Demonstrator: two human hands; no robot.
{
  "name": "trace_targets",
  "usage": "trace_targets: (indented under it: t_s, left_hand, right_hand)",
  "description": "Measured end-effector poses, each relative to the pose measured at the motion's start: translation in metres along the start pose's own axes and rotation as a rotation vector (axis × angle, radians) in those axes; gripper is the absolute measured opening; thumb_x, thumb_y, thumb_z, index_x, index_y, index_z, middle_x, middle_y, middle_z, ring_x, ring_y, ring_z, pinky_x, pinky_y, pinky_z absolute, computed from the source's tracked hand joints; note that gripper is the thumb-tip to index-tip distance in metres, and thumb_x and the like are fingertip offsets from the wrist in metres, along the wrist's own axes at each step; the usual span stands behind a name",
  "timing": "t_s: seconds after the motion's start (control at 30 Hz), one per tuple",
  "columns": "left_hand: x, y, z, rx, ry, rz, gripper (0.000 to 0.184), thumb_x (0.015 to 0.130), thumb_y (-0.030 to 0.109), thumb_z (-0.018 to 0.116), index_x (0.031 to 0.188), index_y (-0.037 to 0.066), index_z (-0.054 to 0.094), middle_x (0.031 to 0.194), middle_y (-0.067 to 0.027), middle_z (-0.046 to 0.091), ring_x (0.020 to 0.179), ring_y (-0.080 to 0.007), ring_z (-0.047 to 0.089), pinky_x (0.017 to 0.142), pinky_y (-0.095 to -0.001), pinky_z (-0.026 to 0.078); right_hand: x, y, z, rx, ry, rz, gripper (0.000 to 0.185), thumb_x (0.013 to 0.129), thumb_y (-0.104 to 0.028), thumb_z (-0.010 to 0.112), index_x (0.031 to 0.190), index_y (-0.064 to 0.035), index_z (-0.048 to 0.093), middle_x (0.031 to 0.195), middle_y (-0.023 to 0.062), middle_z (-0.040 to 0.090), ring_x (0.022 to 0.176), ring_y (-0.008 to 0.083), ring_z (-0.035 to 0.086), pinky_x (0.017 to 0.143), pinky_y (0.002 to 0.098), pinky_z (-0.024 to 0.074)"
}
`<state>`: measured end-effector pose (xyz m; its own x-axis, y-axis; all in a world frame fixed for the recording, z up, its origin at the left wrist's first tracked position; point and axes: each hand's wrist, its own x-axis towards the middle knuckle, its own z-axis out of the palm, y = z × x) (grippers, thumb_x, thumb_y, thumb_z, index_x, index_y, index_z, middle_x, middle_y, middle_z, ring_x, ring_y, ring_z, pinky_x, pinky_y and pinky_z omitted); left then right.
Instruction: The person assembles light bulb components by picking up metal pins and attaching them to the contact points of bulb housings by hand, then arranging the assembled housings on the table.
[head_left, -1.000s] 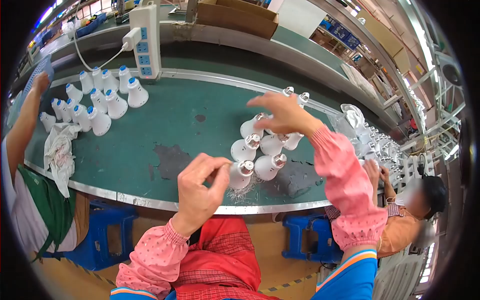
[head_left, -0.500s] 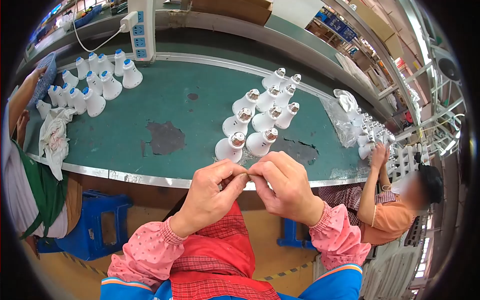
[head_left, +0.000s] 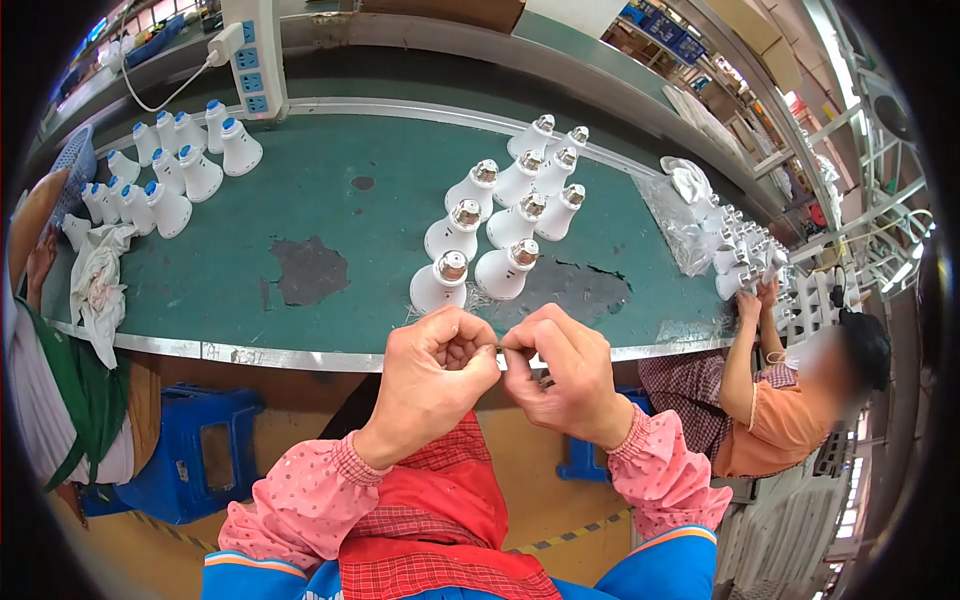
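Observation:
My left hand and my right hand are closed in pinches, fingertips almost meeting at the table's front edge. Whatever lies between the fingertips is too small to make out. Just beyond them, several white bulb housings with silver screw caps stand upright in rows on the green table. Some thin, pale wire-like bits lie by the nearest housings, partly hidden by my hands.
White housings with blue tops and a white cloth lie at the left beside a co-worker's arm. A power strip stands behind. At right, another person handles more housings near a plastic bag.
My right hand has come back from the far housings to meet my left hand in front of me. The view has shifted, and the person at right has moved their hands.

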<state>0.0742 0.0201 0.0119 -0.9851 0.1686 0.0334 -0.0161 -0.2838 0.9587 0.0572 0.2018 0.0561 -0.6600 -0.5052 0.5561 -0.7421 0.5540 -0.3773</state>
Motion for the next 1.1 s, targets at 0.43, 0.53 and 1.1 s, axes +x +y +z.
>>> trace_targets:
  t_s: [0.43,0.53,1.1]
  left_hand:
    - [0.002,-0.015,0.011,0.111,0.048,0.034,0.008,0.093,-0.007,0.069,0.096,0.000,0.066,0.089,0.0023,0.064,0.075,-0.0011,0.058,0.065,-0.0201,0.048]
    - [0.000,-0.015,0.016,0.183,0.050,0.088,0.011,0.091,-0.008,0.070,0.095,0.002,0.066,0.086,0.0032,0.061,0.071,-0.0010,0.054,0.062,-0.0214,0.045]
    - [0.013,-0.032,0.011,-0.075,-0.056,-0.071,0.006,0.096,0.000,0.070,0.102,0.000,0.068,0.089,-0.0005,0.066,0.074,-0.0085,0.063,0.065,-0.0267,0.050]
  right_hand:
    - [-0.026,0.006,-0.005,0.318,0.030,0.436,0.015,0.088,0.005,0.075,0.101,0.0006,0.069,0.089,0.0085,0.067,0.069,0.0164,0.066,0.061,0.0300,0.0524]
    - [-0.029,0.004,-0.003,0.365,0.017,0.502,0.011,0.089,0.006,0.072,0.097,0.0009,0.067,0.090,0.0075,0.067,0.069,0.0148,0.065,0.062,0.0294,0.0526]
    - [-0.027,0.002,-0.017,0.267,-0.028,0.552,0.017,0.089,0.006,0.073,0.104,-0.0001,0.068,0.097,0.0107,0.066,0.085,0.0175,0.069,0.069,0.0297,0.0554]
